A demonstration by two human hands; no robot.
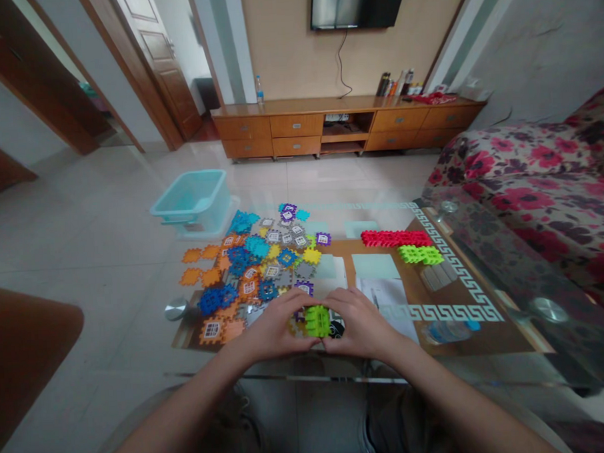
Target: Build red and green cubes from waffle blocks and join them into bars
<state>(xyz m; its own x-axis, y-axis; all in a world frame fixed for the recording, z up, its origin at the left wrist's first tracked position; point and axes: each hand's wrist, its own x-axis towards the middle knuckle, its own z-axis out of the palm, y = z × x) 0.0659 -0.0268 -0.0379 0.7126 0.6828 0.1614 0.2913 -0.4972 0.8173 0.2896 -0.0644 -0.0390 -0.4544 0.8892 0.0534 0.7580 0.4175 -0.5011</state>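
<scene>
A lime-green block of interlocking plastic tiles (317, 320) is held between my two hands, just above the near side of the glass table. My left hand (279, 323) grips its left side, fingers over the top and thumb underneath. On the other side my right hand (355, 323) closes round it in the same way. A small black piece (337, 329) shows by the right fingers; I cannot tell what it is. Loose notched tiles in orange, blue, grey, yellow and purple, such as an orange tile (211, 330), lie spread to the left of my hands.
A joined red tile row (396, 238) and a lime-green built piece (420, 254) sit at the table's right. Papers (385, 296) and a water bottle (449, 331) are nearer. Beyond the table's left corner stands a turquoise plastic tub (193, 203). A flowered sofa (544, 169) borders the right.
</scene>
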